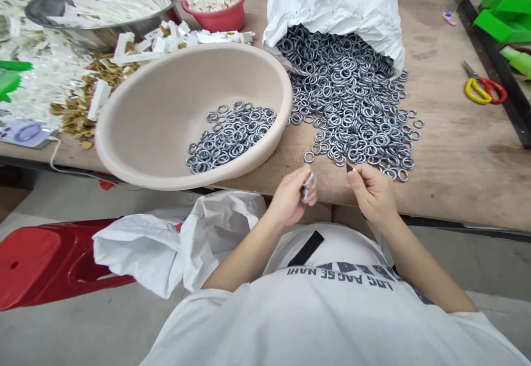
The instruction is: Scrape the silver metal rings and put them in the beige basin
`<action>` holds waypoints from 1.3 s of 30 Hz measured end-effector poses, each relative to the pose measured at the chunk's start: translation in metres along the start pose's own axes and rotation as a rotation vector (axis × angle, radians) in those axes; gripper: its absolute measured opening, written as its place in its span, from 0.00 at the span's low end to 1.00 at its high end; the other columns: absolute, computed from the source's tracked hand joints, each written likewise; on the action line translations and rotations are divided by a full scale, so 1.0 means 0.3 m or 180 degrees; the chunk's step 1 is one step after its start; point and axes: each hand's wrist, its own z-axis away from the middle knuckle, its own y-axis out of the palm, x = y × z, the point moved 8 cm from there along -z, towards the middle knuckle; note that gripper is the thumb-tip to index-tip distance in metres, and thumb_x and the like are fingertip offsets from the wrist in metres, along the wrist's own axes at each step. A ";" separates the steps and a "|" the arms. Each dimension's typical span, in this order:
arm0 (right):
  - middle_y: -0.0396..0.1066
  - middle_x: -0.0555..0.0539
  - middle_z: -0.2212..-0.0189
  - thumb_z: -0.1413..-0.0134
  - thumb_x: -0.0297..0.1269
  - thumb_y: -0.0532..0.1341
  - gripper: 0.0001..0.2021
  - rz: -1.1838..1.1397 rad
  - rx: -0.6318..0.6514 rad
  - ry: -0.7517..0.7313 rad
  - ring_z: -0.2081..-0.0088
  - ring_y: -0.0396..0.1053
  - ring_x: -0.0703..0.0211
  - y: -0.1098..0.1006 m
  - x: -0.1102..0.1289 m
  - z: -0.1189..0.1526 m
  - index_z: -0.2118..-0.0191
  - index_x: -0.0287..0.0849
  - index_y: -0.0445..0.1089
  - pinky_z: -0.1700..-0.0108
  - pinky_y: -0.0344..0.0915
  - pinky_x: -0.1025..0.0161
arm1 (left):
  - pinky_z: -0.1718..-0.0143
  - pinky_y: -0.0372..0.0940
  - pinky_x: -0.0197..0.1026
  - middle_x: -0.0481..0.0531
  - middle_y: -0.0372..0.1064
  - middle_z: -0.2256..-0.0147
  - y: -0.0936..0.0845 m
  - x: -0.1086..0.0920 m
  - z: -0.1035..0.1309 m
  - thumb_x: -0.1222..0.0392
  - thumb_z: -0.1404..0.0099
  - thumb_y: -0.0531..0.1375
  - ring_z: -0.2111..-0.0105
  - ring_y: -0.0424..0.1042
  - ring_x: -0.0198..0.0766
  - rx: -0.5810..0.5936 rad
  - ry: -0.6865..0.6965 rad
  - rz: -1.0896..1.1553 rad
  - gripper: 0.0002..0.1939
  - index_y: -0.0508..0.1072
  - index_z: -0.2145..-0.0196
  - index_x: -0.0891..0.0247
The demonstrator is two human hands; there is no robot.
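My left hand (291, 195) is closed on a few grey rings (307, 186) at the table's front edge, just right of the beige basin. Opposite it, my right hand (373, 192) pinches a small dark pointed piece (349, 167) between thumb and fingers. Beyond my hands a heap of grey rings (352, 100) spills from a white sack (332, 1) onto the wooden table. More rings (236, 134) lie in the right part of the beige basin (153, 111). A black strip (306, 247) rests on my lap.
Scissors (483, 90) and green bins (504, 17) are at the right. A metal bowl (103, 31), a red bowl (219, 19) and white plastic parts (53, 73) fill the back left. Below left stand a red stool (37, 261) and a white bag (182, 239).
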 end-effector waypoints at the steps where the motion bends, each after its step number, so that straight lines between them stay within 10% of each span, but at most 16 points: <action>1: 0.57 0.54 0.80 0.33 0.49 0.54 0.19 0.0052 0.0063 0.0028 0.74 0.57 0.63 0.017 -0.005 -0.004 0.73 0.44 0.63 0.69 0.52 0.63 | 0.82 0.52 0.32 0.42 0.53 0.80 -0.023 -0.014 -0.003 0.49 0.34 0.59 0.84 0.50 0.26 -0.0042 -0.0070 0.0227 0.20 0.58 0.76 0.62; 8: 0.76 0.45 0.57 0.37 0.52 0.58 0.17 0.1384 0.0767 -0.0213 0.58 0.72 0.52 0.237 0.064 -0.133 0.51 0.46 0.71 0.60 0.61 0.61 | 0.84 0.53 0.28 0.47 0.64 0.72 -0.141 -0.102 0.005 0.60 0.36 0.54 0.80 0.59 0.27 -0.0294 -0.0048 0.0936 0.05 0.66 0.69 0.64; 13: 0.75 0.41 0.56 0.36 0.40 0.56 0.11 0.2224 0.1068 -0.0117 0.61 0.73 0.48 0.332 0.066 -0.200 0.54 0.44 0.71 0.64 0.61 0.58 | 0.84 0.54 0.28 0.47 0.63 0.73 -0.151 -0.114 0.022 0.58 0.37 0.56 0.79 0.62 0.29 -0.0462 0.0094 0.0899 0.06 0.68 0.66 0.63; 23: 0.71 0.51 0.66 0.36 0.41 0.60 0.06 -0.1110 -0.0040 0.0044 0.65 0.68 0.59 0.122 0.042 -0.033 0.59 0.45 0.69 0.60 0.64 0.61 | 0.85 0.39 0.26 0.42 0.57 0.74 0.018 0.027 0.005 0.46 0.39 0.65 0.83 0.50 0.21 -0.0293 -0.0163 0.0035 0.18 0.71 0.61 0.64; 39: 0.72 0.51 0.67 0.50 0.45 0.71 0.14 -0.1752 0.0089 0.0350 0.65 0.69 0.60 0.105 0.023 0.044 0.61 0.47 0.72 0.59 0.67 0.60 | 0.83 0.39 0.32 0.39 0.45 0.81 0.099 0.072 0.025 0.40 0.39 0.63 0.83 0.43 0.25 0.0025 0.0114 -0.0479 0.22 0.66 0.70 0.63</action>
